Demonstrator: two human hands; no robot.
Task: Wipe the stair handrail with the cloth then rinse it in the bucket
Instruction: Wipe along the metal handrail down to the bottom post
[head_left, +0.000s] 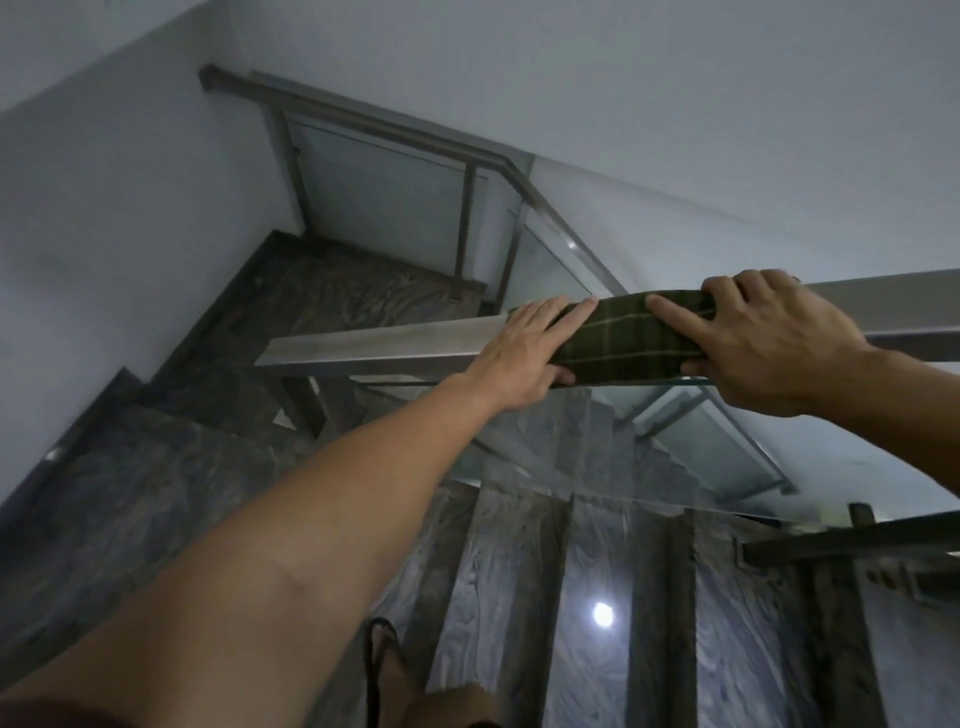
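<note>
A dark green checked cloth (631, 338) is draped over the flat metal stair handrail (374, 347), wrapping its top and near face. My left hand (524, 358) presses on the cloth's left end, fingers flat on top and thumb under the rail's edge. On the cloth's right end my right hand (769, 338) clamps it to the rail, fingers over the far side. The rail runs from the left centre to the right edge. No bucket is in view.
Glass panels (691, 447) hang below the rail. Dark marble steps (498, 587) descend under me, and a landing (363, 291) lies at the upper left. A second handrail (363, 117) follows the white wall. My sandalled foot (387, 670) stands on a step.
</note>
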